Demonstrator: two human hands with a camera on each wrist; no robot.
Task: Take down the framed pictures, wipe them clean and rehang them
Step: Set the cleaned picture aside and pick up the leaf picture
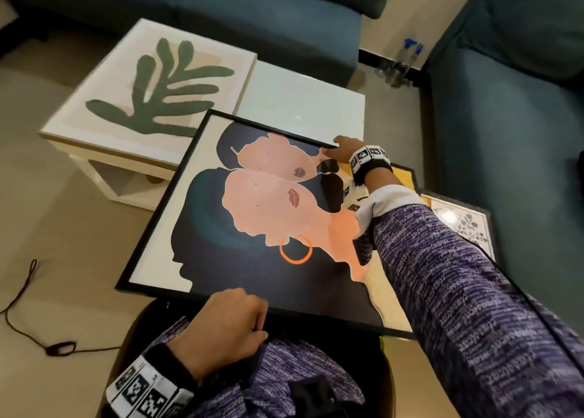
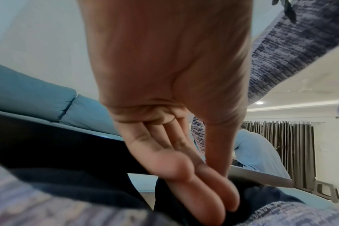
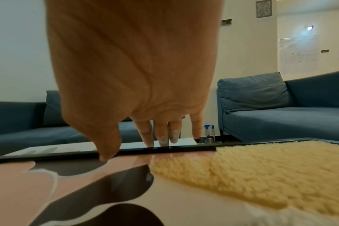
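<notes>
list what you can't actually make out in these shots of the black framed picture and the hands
- Left hand fingertips: head view, tucked beneath the black framed picture; left wrist view, blurred.
- Picture's near right corner: head view, hidden by the sleeve.
- Yellow cloth: head view, mostly behind the right hand and wrist.
- Spray bottles: too blurred for labels.
</notes>
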